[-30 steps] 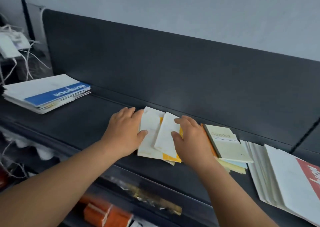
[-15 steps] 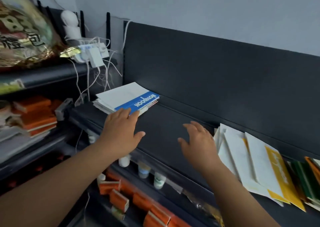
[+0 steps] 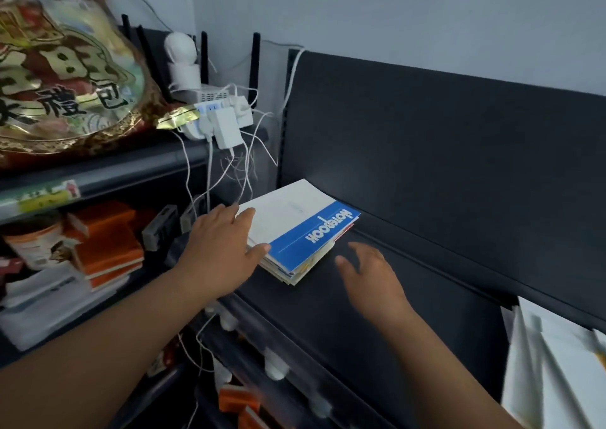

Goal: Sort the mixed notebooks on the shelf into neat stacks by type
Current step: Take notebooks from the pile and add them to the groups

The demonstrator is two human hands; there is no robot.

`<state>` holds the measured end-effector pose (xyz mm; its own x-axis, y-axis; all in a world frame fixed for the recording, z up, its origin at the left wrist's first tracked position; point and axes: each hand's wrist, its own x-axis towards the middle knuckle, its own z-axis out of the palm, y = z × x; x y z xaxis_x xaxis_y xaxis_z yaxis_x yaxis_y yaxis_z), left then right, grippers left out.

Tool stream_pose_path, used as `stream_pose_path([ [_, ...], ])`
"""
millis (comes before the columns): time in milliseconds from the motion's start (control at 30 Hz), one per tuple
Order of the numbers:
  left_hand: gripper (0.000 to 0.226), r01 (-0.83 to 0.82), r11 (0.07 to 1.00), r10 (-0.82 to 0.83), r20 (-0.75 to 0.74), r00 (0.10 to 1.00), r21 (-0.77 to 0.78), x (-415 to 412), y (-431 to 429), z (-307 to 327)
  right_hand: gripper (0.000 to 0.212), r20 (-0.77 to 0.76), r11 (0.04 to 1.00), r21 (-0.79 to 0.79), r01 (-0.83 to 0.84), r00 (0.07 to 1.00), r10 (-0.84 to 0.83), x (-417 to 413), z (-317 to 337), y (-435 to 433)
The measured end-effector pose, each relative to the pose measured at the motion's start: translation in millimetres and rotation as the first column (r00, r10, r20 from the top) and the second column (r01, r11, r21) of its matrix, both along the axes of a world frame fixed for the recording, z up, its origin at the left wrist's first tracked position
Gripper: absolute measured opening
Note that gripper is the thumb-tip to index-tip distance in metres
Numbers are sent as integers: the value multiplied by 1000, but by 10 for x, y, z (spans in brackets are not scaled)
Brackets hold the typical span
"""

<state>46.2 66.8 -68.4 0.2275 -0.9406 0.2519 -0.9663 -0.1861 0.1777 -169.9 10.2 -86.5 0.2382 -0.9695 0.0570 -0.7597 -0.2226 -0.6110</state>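
A stack of white notebooks with a blue "NOTEBOOK" band point(image 3: 296, 228) lies at the left end of the dark shelf point(image 3: 387, 300). My left hand point(image 3: 223, 251) rests on the stack's near left corner, fingers straight and thumb against its front edge. My right hand point(image 3: 367, 274) hovers open above the shelf just right of the stack, touching nothing. More white notebooks point(image 3: 554, 369) lie blurred at the right edge of the view.
A white power strip with plugs and dangling cables point(image 3: 219, 123) sits left of the stack, with a white camera point(image 3: 182, 61) behind. A large gold snack bag point(image 3: 65, 78) fills the upper left shelf. Orange boxes point(image 3: 108, 241) and small bottles point(image 3: 275, 363) sit on lower shelves.
Both hands left the mixed notebooks on the right and moved left along the shelf. My left hand now touches the blue-banded stack. The view swung left.
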Motion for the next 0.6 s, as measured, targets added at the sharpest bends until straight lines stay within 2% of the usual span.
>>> stream_pose_path([
  [233, 66, 37, 997, -34, -41, 999, 74, 364, -579, -64, 47, 151, 983, 172, 65, 984, -91, 344, -100, -311],
  [333, 66, 100, 989, -96, -36, 995, 113, 540, -833, -107, 40, 215, 973, 196, 123, 963, -165, 474, -130, -393],
  [467, 57, 207, 951, -199, -55, 978, 228, 632, -985, -187, 46, 237, 943, 242, 229, 928, -286, 622, -158, -442],
  [600, 72, 321, 914, -317, -60, 947, 246, 612, -987, -317, 30, 240, 904, 285, 319, 889, -389, 725, -266, -477],
])
